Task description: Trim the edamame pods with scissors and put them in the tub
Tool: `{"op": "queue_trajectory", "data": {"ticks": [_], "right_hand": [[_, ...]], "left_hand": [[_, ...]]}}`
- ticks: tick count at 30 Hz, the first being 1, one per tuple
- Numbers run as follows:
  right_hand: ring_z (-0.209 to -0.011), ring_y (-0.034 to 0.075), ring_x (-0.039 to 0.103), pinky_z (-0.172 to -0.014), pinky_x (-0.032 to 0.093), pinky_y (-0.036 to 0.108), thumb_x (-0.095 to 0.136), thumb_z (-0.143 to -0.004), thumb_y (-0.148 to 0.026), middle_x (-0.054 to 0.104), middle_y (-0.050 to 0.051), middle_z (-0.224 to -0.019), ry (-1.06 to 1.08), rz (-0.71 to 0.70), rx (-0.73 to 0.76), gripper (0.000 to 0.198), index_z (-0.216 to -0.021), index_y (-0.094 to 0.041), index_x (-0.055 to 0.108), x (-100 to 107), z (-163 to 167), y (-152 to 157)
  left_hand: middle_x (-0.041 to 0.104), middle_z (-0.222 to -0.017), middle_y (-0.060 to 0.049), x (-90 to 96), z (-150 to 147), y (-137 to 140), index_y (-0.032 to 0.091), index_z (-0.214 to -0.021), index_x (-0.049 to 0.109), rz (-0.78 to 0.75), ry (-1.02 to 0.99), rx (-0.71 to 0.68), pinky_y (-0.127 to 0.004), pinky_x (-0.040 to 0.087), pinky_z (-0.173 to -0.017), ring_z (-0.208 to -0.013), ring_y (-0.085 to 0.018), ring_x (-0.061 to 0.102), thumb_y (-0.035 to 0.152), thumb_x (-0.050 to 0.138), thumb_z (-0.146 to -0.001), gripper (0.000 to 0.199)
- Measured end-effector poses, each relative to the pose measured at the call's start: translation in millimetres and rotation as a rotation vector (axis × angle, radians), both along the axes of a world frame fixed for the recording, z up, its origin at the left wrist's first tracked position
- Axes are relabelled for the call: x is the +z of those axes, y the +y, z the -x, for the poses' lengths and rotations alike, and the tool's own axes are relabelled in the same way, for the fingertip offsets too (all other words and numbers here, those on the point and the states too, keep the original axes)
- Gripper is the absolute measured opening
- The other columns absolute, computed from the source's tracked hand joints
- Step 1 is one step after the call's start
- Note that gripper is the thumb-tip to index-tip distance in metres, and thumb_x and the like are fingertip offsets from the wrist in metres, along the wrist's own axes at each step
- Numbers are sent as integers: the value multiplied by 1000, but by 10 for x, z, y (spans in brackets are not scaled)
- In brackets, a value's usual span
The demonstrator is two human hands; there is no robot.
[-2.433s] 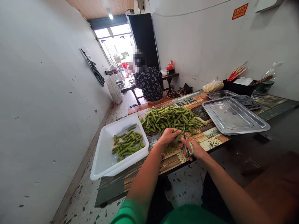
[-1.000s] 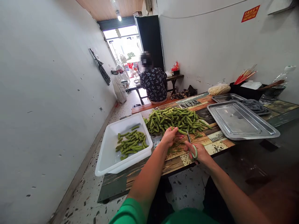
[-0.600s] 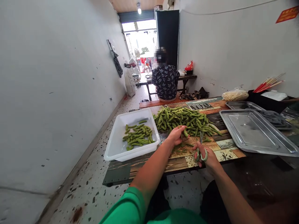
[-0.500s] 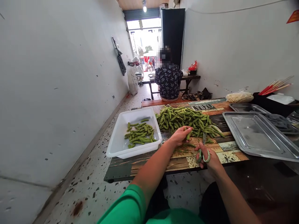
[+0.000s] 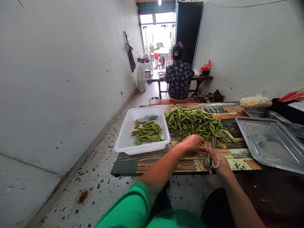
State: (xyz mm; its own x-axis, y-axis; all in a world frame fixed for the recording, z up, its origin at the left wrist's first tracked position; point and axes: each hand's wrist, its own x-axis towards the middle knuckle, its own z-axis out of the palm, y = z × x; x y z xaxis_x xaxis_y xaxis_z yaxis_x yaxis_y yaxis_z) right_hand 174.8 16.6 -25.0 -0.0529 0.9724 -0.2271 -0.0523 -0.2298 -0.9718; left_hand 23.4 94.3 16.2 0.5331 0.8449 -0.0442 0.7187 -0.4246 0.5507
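Note:
My right hand (image 5: pixel 220 166) is wrapped round a pair of scissors (image 5: pixel 215 161) with pale green handles; their blades point away from me, towards the pods. Close beside it, my left hand (image 5: pixel 194 144) is closed, fingertips almost at the scissors' handles. A bit of green shows at those fingers, seemingly an edamame pod, mostly hidden. Just beyond both hands lies a large heap of edamame pods (image 5: pixel 194 122) on the patterned table (image 5: pixel 152 163). To the left, a white plastic tub (image 5: pixel 120 144) holds a smaller batch of pods (image 5: pixel 148 131).
Metal trays (image 5: pixel 273 142) lie at the table's right, with a bag of pale sticks (image 5: pixel 255 102) behind them. A person in a dark leaf-patterned shirt (image 5: pixel 178 80) sits beyond the table, facing away. A white wall (image 5: pixel 71 79) runs along the left.
My left hand has moved right and towards me, up to the scissors hand. The pod it held is now mostly hidden. The whole view has shifted slightly.

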Motion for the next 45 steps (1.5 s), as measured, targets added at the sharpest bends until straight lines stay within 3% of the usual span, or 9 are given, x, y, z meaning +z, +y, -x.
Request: {"op": "queue_trajectory", "data": {"ticks": [3,7,13,21,26,30,33,38,45], "right_hand": [[-30,9,42,-28,32,22,60,-76,-64,56,0,-48,-44,3,27,48,-79,-16,59,-5,-2,1],[-28,8,39,-27,30,21,60,-75,-64,54,-3,-46,15,19,-47,48,-79,-17,58,1,18,3],[-26,8,39,-26,29,20,64,-72,-63,54,-4,-44,54,-20,-84,47,-77,-18,54,-3,33,-5],[-26,9,40,-26,29,21,59,-73,-67,54,-4,-43,-46,-18,-4,49,-77,-19,53,-23,22,18],[-26,10,43,-26,29,21,56,-74,-69,56,-3,-44,-117,-14,50,51,-77,-18,57,-48,1,51],[-26,9,44,-26,30,20,57,-75,-66,58,-2,-45,-145,-38,80,49,-77,-17,59,-46,-5,47],[-25,9,43,-25,30,20,58,-75,-65,57,-2,-44,-135,-49,70,49,-75,-16,58,-40,7,38],[-24,8,41,-24,31,19,56,-76,-66,57,-2,-43,-162,-61,83,50,-73,-16,58,-25,36,32],[-24,8,42,-24,32,18,55,-76,-67,58,-3,-44,-156,-37,93,50,-73,-17,57,57,55,-3]], "left_hand": [[69,-90,-7,46,17,-32,18,-108,69,-47,68,-93,-22,42,-66,-82,-18,62,41,62,-79,38],[70,-96,-9,18,-14,-72,18,-106,68,-97,190,-151,-25,45,-70,-88,-21,64,24,58,-77,31],[69,-97,-12,-61,-71,-65,17,-93,69,-175,302,-53,-28,48,-74,-92,-24,64,22,55,-79,21],[68,-84,-13,-84,-42,-21,16,-85,70,-156,53,153,-29,47,-73,-84,-25,64,33,65,-78,19],[70,-90,-9,-149,-46,21,17,-97,72,-113,-181,232,-26,44,-80,-85,-20,62,25,62,-79,22],[66,-71,-3,-146,-62,4,15,-102,71,18,-272,258,-22,43,-68,-64,-13,56,18,58,-77,28],[56,-54,2,-112,-58,-11,14,-92,72,88,-323,332,-21,37,-56,-51,-10,47,26,63,-75,23],[46,-51,6,-102,-35,12,15,-81,69,20,-403,389,-20,27,-48,-47,-7,37,36,72,-68,25],[48,-47,6,-212,-58,63,13,-86,66,254,-676,351,-19,29,-43,-40,-7,43,38,68,-72,28]]}}
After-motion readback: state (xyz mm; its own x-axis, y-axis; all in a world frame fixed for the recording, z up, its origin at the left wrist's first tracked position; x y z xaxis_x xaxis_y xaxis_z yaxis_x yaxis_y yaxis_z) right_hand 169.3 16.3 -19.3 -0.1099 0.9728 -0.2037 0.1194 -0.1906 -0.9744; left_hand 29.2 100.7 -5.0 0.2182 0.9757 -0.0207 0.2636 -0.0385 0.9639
